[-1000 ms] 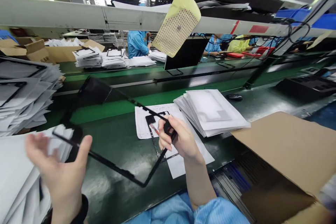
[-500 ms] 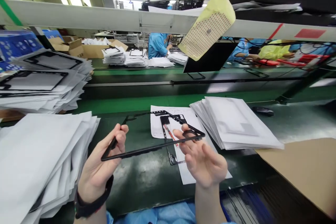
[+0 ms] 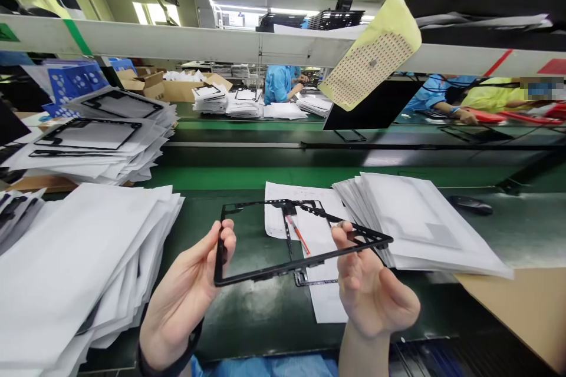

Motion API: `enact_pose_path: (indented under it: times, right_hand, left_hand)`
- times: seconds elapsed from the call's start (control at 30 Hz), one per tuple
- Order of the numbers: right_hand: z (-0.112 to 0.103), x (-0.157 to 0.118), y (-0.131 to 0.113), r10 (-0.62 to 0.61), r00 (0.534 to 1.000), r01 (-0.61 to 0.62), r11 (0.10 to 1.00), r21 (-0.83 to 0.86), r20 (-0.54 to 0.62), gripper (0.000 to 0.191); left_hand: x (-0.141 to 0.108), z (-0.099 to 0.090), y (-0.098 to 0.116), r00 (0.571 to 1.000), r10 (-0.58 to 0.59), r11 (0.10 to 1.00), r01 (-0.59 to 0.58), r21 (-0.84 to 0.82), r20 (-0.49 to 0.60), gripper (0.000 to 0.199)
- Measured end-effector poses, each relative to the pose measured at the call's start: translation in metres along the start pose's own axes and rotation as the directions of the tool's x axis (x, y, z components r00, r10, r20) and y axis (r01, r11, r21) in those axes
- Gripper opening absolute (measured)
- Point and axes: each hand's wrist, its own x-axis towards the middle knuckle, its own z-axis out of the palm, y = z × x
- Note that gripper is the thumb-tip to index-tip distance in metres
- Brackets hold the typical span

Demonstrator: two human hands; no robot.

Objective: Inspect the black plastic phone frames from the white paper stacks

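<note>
My left hand [image 3: 186, 291] pinches the left side of a thin black rectangular frame [image 3: 283, 268], held tilted above the desk. At its right side, the fingers of my right hand [image 3: 375, 291] bear against the frame from inside and below, the thumb standing away from it. Beneath lies a second black frame [image 3: 302, 278], partly hidden by the raised one. It rests on white paper sheets [image 3: 327, 306], with a red pen [image 3: 299, 235] inside its outline.
White sheets are piled at the left [image 3: 88, 259], and a stack of white sleeves [image 3: 398, 212] sits at the right. Farther left is a stack holding black frames [image 3: 91, 132]. A mouse [image 3: 471, 205] and cardboard [image 3: 526, 306] are at right. A yellow sheet [image 3: 375, 59] hangs overhead; co-workers [image 3: 277, 83] work beyond.
The view has swung a little to the left. Both hands and the raised frame have shifted right across the desk, and the frame's left side stands more upright.
</note>
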Motion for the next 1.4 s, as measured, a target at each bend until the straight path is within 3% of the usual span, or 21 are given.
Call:
enact_pose_path:
  times: [0.1, 0.17, 0.23, 0.3, 0.43, 0.57, 0.77, 1.1, 1.3, 1.4]
  right_hand:
    - [-0.005, 0.004, -0.001, -0.006, 1.0, 0.005, 0.999, -0.042, -0.03, 0.038]
    - [-0.005, 0.011, 0.002, 0.057, 0.998, -0.057, 0.998, -0.024, 0.009, 0.044]
    - [-0.006, 0.02, 0.01, 0.14, 0.99, -0.139, 0.989, -0.056, 0.016, 0.049]
    - [-0.008, 0.028, 0.022, 0.173, 0.984, -0.178, 0.975, -0.131, -0.049, 0.045]
    - [-0.02, 0.035, 0.046, 0.146, 0.969, -0.191, 0.955, -0.228, -0.201, 0.03]
    - [-0.035, 0.037, 0.061, 0.119, 0.945, -0.2, 0.947, -0.25, -0.306, 0.037]
    - [-0.057, 0.044, 0.075, 0.091, 0.915, -0.211, 0.938, -0.275, -0.393, 0.043]
    - [-0.079, 0.047, 0.083, 0.011, 0.914, -0.204, 0.877, -0.435, -0.406, 0.048]
    - [-0.086, 0.045, 0.078, -0.053, 0.952, -0.171, 0.725, -0.668, -0.302, 0.039]
    - [-0.109, 0.049, 0.046, -0.177, 0.937, -0.155, 0.565, -0.81, -0.303, 0.027]
  left_hand:
    - [0.0, 0.002, -0.004, 0.995, 0.096, 0.982, -0.092, 0.166, -0.016, 0.036]
    - [0.006, -0.001, -0.006, 0.974, 0.209, 0.916, -0.228, 0.331, 0.093, 0.029]
    - [0.018, -0.007, -0.005, 0.916, 0.296, 0.801, -0.393, 0.452, 0.272, 0.014]
    - [0.034, -0.013, -0.001, 0.854, 0.345, 0.7, -0.511, 0.498, 0.39, 0.021]
    - [0.068, -0.025, 0.008, 0.794, 0.412, 0.581, -0.607, 0.543, 0.447, 0.036]
    - [0.09, -0.037, 0.013, 0.782, 0.419, 0.499, -0.622, 0.603, 0.461, 0.05]
    - [0.109, -0.057, 0.017, 0.817, 0.309, 0.443, -0.577, 0.687, 0.487, 0.05]
    - [0.125, -0.069, 0.019, 0.813, 0.306, 0.361, -0.581, 0.729, 0.496, 0.057]
    - [0.127, -0.071, 0.016, 0.786, 0.361, 0.34, -0.612, 0.714, 0.502, 0.056]
    - [0.126, -0.071, 0.014, 0.768, 0.382, 0.33, -0.633, 0.7, 0.514, 0.052]
